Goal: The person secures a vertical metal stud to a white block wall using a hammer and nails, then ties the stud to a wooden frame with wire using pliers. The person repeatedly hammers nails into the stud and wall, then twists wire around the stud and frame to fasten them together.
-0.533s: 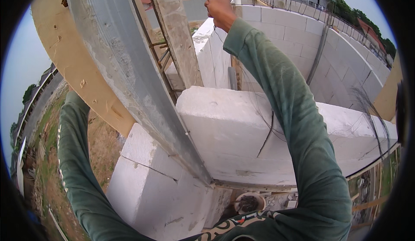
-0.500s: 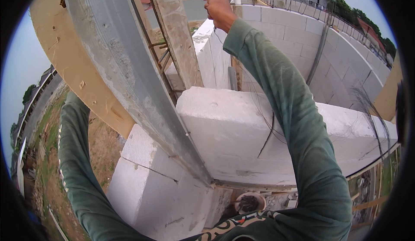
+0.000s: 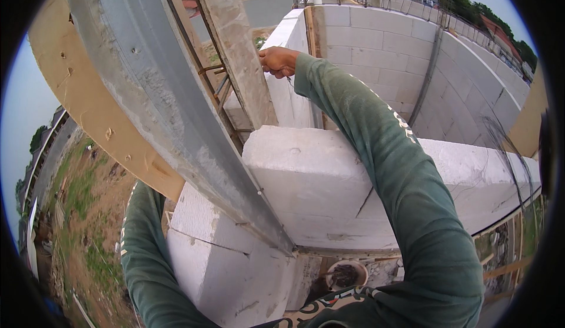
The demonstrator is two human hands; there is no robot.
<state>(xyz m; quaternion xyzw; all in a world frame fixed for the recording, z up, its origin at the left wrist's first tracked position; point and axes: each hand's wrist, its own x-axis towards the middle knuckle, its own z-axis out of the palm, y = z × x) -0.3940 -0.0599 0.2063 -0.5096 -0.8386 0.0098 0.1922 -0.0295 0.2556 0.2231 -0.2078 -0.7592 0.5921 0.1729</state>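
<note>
My right hand (image 3: 279, 62) reaches forward past the grey-brown concrete-stained board (image 3: 235, 45), its fingers curled shut at the board's right edge. A short dark strand of thin wire (image 3: 289, 81) shows just under the wrist; the fingertips and most of the wire are hidden. My left sleeve (image 3: 144, 251) goes up behind the tan plywood board (image 3: 109, 113), which hides my left hand. Between my arms a grey metal channel (image 3: 170, 104) leans diagonally, its foot beside the white block wall (image 3: 312, 175). Steel bars (image 3: 215, 69) show in the gap between channel and stained board.
A white block wall (image 3: 376, 51) stands beyond, with rebar along its top. Loose dark wires (image 3: 506, 151) hang over the near wall at right. Below me sits a bucket (image 3: 346, 274) among rubble. Grass and bare soil (image 3: 88, 210) lie far down at left.
My right hand has come down and slightly left, from above the far wall to the stained board's edge. My left forearm has shifted right and lower, its hand still behind the plywood.
</note>
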